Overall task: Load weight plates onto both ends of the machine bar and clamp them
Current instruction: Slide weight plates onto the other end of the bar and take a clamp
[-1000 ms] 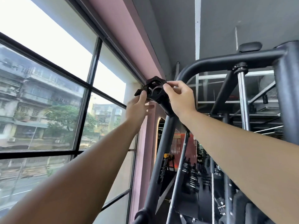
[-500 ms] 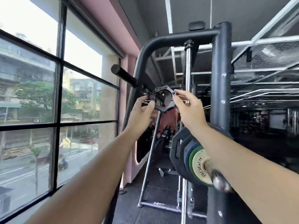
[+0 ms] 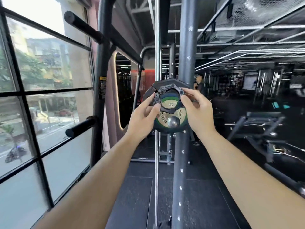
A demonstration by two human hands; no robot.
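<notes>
A black ring-shaped bar clamp (image 3: 166,95) hangs in the air just above the steel bar end (image 3: 173,122). My left hand (image 3: 144,119) pinches its left side and my right hand (image 3: 197,111) pinches its right side. Behind the clamp, weight plates (image 3: 180,119) sit stacked on the bar: a small gold and green one in front, a blue one, and a large black one at the back. The bar end points straight at me, below the clamp's opening.
The machine's dark upright post (image 3: 183,146) and chrome guide rod (image 3: 156,146) stand right behind the plates. Two black storage pegs (image 3: 82,126) stick out at left by the window (image 3: 41,96). A bench (image 3: 257,128) stands at right; a person (image 3: 200,90) stands further back.
Both hands lifted the clamp off the upper peg and carried it down to the loaded bar end. My view swung down and right with it.
</notes>
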